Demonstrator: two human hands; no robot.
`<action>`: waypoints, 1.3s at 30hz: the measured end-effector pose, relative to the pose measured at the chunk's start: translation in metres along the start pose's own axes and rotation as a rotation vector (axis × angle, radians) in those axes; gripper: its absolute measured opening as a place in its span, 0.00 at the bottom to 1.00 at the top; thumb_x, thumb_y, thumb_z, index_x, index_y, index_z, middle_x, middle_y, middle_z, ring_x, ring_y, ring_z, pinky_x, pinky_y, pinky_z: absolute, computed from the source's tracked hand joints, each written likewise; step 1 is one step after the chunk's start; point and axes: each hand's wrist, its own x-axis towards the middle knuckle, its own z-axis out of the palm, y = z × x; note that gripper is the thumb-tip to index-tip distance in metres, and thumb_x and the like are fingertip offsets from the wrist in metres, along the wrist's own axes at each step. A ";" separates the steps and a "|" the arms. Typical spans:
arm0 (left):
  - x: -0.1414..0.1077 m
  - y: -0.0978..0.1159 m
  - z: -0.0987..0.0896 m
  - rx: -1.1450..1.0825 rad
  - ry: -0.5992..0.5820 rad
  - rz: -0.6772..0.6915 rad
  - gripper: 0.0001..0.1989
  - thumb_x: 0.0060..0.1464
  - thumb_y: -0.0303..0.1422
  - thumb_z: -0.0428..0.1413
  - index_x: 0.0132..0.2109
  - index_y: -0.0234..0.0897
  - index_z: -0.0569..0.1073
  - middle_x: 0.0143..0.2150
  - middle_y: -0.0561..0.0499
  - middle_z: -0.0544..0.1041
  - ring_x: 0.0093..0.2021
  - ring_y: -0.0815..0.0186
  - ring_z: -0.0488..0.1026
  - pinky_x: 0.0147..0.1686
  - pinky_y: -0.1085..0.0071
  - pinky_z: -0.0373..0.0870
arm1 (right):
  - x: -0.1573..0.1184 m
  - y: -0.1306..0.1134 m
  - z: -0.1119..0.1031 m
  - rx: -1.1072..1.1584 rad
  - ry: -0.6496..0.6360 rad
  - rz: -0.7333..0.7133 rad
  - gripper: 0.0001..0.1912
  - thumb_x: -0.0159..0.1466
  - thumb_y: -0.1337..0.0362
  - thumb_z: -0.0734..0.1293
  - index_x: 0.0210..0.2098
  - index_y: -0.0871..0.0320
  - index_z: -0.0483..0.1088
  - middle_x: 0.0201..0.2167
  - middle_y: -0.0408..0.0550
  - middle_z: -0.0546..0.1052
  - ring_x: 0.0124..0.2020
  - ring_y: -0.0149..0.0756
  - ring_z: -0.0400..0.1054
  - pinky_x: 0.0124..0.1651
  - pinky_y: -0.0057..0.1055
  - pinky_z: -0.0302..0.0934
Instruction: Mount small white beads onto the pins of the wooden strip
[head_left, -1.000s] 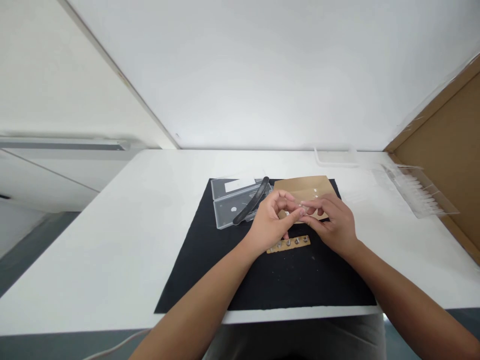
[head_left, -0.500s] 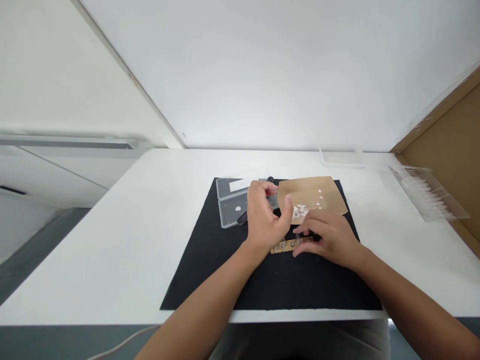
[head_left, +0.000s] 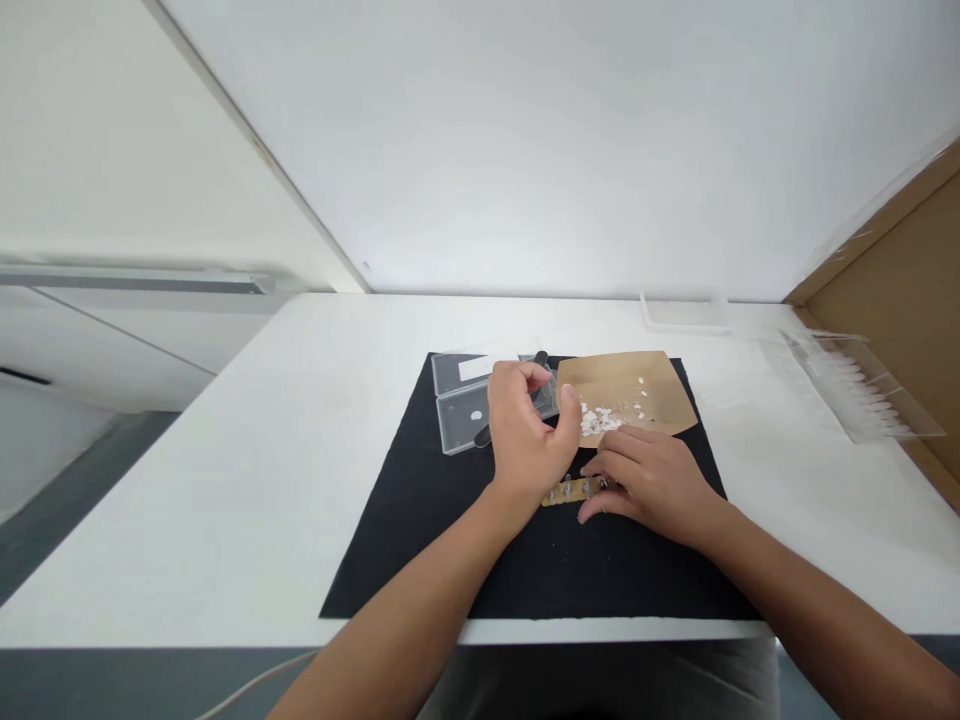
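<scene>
A narrow gold-brown strip (head_left: 576, 491) lies on the black mat (head_left: 420, 530), carrying several small clear pieces with dark metallic spots. My right hand (head_left: 652, 482) reaches over the strip's right end. Its thumb and fingertips are apart on either side of the strip and hide part of it. Above and left of the strip hovers my left hand (head_left: 529, 430), its thumb and curled fingers apart with nothing visible between them. Behind the hands, a brown paper sheet (head_left: 637, 375) holds a heap of small white flakes (head_left: 598, 420).
Left of the paper, an open clear plastic case (head_left: 454, 430) with a dark-handled tool (head_left: 484, 437) across it is partly hidden by my left hand. A clear tray (head_left: 684, 315) stands at the back of the white table (head_left: 247, 480). Clear packaging (head_left: 855, 385) lies by the cardboard (head_left: 900, 260) at right.
My right hand has shifted slightly left along the strip, and its fingers have spread a little. My left hand has moved slightly left, its pose much the same.
</scene>
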 end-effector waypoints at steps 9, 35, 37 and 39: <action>0.000 0.003 -0.001 0.019 -0.017 -0.017 0.11 0.58 0.31 0.60 0.44 0.40 0.66 0.42 0.49 0.69 0.39 0.63 0.68 0.33 0.66 0.67 | 0.002 0.000 -0.003 -0.053 0.020 -0.025 0.20 0.69 0.46 0.70 0.41 0.58 0.77 0.33 0.46 0.78 0.35 0.37 0.70 0.37 0.35 0.61; -0.001 0.004 0.000 0.028 -0.033 -0.026 0.09 0.59 0.32 0.58 0.44 0.40 0.65 0.41 0.50 0.68 0.40 0.63 0.69 0.35 0.66 0.68 | 0.000 -0.001 0.000 -0.039 -0.010 -0.006 0.21 0.69 0.45 0.70 0.40 0.59 0.77 0.33 0.46 0.77 0.35 0.37 0.69 0.37 0.35 0.59; -0.001 0.004 0.000 0.028 -0.030 -0.024 0.09 0.59 0.32 0.58 0.44 0.40 0.65 0.41 0.50 0.68 0.40 0.63 0.69 0.35 0.66 0.68 | 0.000 0.000 0.001 -0.038 -0.018 0.000 0.21 0.69 0.45 0.70 0.40 0.59 0.77 0.33 0.46 0.77 0.35 0.37 0.68 0.37 0.35 0.58; -0.001 0.004 0.000 0.026 -0.027 -0.022 0.09 0.59 0.32 0.58 0.44 0.41 0.65 0.41 0.50 0.68 0.40 0.63 0.69 0.35 0.66 0.69 | -0.001 0.000 0.002 -0.035 -0.024 0.008 0.21 0.69 0.45 0.69 0.40 0.59 0.77 0.33 0.46 0.77 0.35 0.38 0.68 0.36 0.36 0.58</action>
